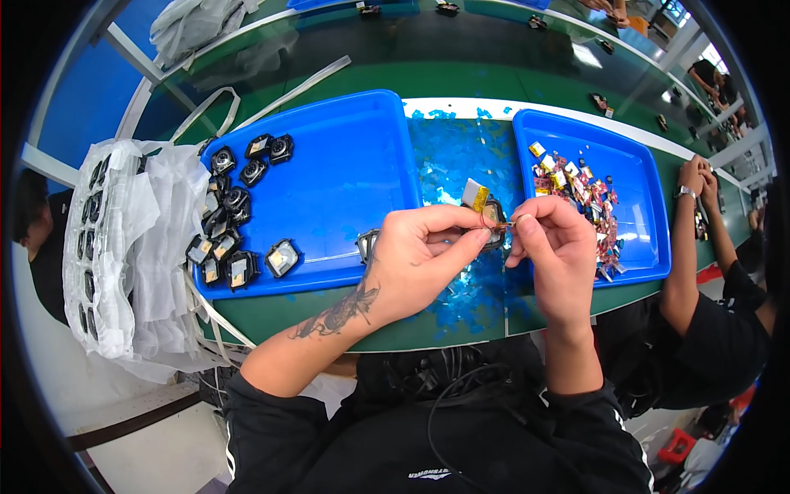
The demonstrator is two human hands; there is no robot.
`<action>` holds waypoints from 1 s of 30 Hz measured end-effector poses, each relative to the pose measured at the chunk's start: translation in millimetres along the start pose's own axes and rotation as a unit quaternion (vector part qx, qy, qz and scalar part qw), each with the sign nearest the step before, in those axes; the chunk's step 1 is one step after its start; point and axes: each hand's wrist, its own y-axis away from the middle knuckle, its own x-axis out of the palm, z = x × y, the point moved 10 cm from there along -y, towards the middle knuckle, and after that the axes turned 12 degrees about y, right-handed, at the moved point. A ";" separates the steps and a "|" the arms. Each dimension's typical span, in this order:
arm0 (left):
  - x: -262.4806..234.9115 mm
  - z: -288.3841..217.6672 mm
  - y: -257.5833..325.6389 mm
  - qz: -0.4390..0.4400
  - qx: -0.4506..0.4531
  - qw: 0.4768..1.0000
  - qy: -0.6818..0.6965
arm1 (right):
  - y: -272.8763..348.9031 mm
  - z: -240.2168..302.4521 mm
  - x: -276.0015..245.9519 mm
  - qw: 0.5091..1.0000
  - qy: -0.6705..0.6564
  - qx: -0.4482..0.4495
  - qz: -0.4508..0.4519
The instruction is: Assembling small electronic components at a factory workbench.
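My left hand and my right hand meet over the middle of the bench, thumb and forefinger pinched on each. Between their fingertips run thin reddish wires, small and partly covered by the fingers. Just above the left fingertips sits a small silver pouch battery with yellow tape along its lower end. Behind the fingertips is a black device housing, mostly hidden by my hands. Another black housing shows partly beside my left wrist, at the left tray's edge.
A large blue tray at left holds several black housings. The right blue tray carries a pile of small taped batteries. Blue film scraps cover the bench between. White-wrapped stacked trays stand far left; a co-worker's arm is at right.
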 end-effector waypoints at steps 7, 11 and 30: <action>-1.1 1.8 -0.7 -0.007 -0.014 0.999 0.030 | 2.6 4.9 -5.9 0.999 0.020 -0.028 -0.001; 1.6 2.4 0.5 0.004 -0.023 0.999 0.024 | 2.4 11.6 -0.2 0.998 0.042 -0.049 0.000; 4.7 6.9 3.0 0.014 -0.039 0.997 0.070 | 18.8 33.8 -6.2 0.958 0.182 -0.202 -0.090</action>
